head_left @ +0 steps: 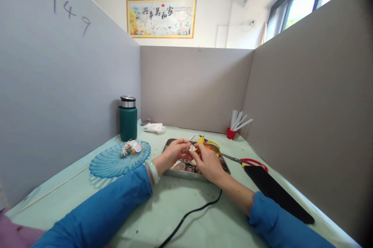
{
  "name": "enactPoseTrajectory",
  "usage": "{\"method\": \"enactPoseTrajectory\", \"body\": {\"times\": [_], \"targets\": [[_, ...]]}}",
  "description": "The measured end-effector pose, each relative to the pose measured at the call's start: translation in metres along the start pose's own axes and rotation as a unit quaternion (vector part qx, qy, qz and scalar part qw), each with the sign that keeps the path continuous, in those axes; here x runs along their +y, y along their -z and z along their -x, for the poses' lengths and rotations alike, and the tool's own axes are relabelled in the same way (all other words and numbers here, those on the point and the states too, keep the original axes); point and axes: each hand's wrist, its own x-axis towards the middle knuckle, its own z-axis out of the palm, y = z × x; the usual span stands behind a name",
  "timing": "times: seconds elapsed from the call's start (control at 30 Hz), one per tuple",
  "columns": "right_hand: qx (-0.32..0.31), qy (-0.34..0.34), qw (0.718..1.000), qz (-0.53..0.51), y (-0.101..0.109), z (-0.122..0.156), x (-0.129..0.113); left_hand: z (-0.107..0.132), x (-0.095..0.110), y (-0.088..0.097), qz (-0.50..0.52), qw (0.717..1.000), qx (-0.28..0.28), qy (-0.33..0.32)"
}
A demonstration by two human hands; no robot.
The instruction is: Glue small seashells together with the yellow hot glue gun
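Note:
Over a metal tray [186,177], my left hand [175,151] and my right hand [209,162] meet with fingertips closed on a small whitish shell [191,148]. Both hands grip it between thumb and fingers, which partly cover it. Below them, several loose shells [178,165] lie in the tray. Behind my right hand, part of a yellow and orange object [207,147] shows; its kind is hidden. To the left, a scalloped blue plate [105,160] carries a cluster of shells [131,148] in white, pink and grey.
A green bottle [128,122] stands behind the plate, near white plastic packaging [154,127]. Yellow-handled pliers [212,142], red-handled scissors [254,163] and a long black object [276,191] lie rightward. A red cup [231,133] holds white sticks [238,120]. A black cord [189,214] crosses the front; partitions enclose the table.

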Motion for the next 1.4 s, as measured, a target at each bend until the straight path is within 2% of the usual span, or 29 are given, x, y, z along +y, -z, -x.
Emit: {"method": "enactPoseTrajectory", "body": {"times": [0.73,1.4], "targets": [[-0.014,0.001,1.0,-0.003,0.0024,0.0003,-0.0023,0.0006,0.0012,-0.0007,0.009,1.0,-0.003,0.02],[-0.023,-0.009,0.999,-0.029,0.0037,-0.0012,-0.0023,0.0012,-0.0008,0.001,0.006,1.0,-0.017,0.008]]}}
